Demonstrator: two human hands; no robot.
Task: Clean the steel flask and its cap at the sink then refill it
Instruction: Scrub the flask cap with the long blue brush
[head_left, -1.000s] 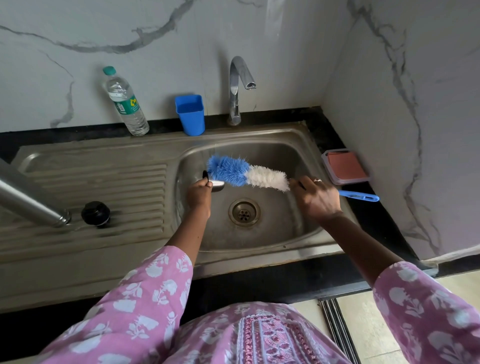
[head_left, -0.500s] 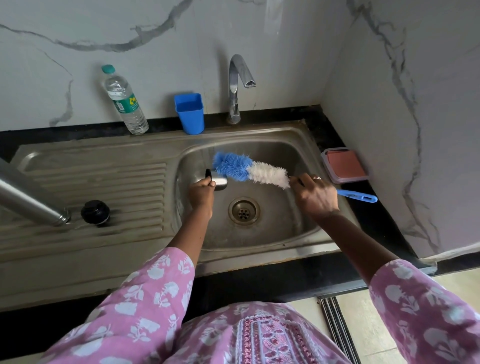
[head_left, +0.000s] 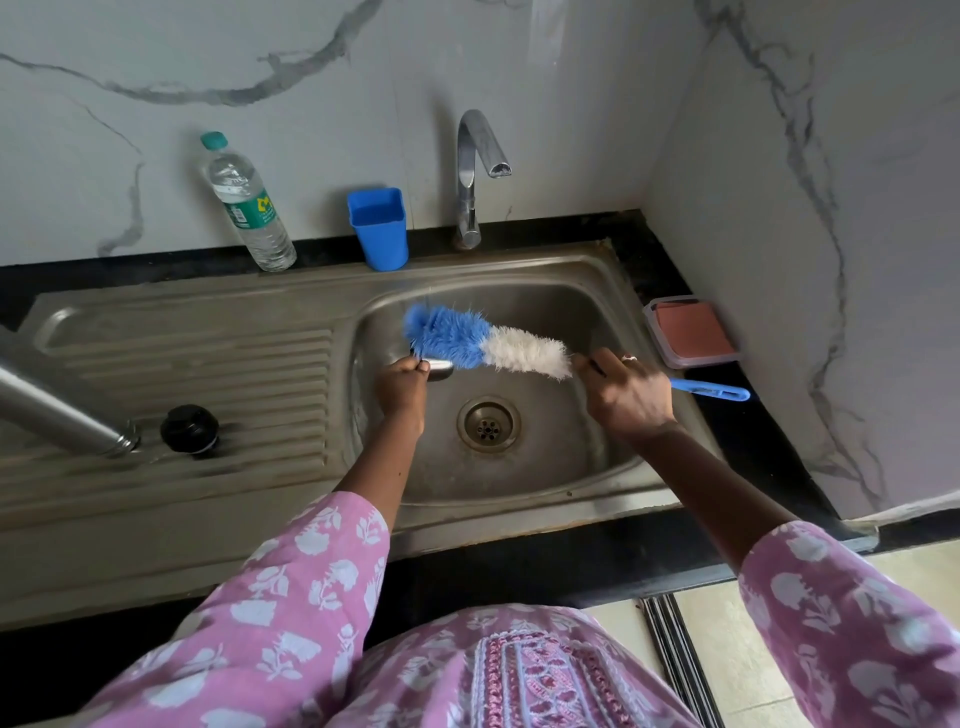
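Our left hand (head_left: 400, 387) curls its fingers round the small shiny steel cap (head_left: 440, 368) over the sink (head_left: 519, 512), with the fluffy blue-and-white brush (head_left: 483, 345) touching it. Our right hand (head_left: 628, 397) grips the brush's thin blue handle. The smooth steel flask (head_left: 52, 406) lies on the ribbed drainboard (head_left: 234, 364), its mouth just beside a round black stopper (head_left: 189, 430). There is open basin around the drain (head_left: 488, 427). A pink-lidded box (head_left: 691, 330) sits at the right rim.

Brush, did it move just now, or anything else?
The bottle brush slid slightly right, then back left across the steel cap held by the left hand. The right hand kept gripping its handle. The steel flask and black stopper stayed on the drainboard.
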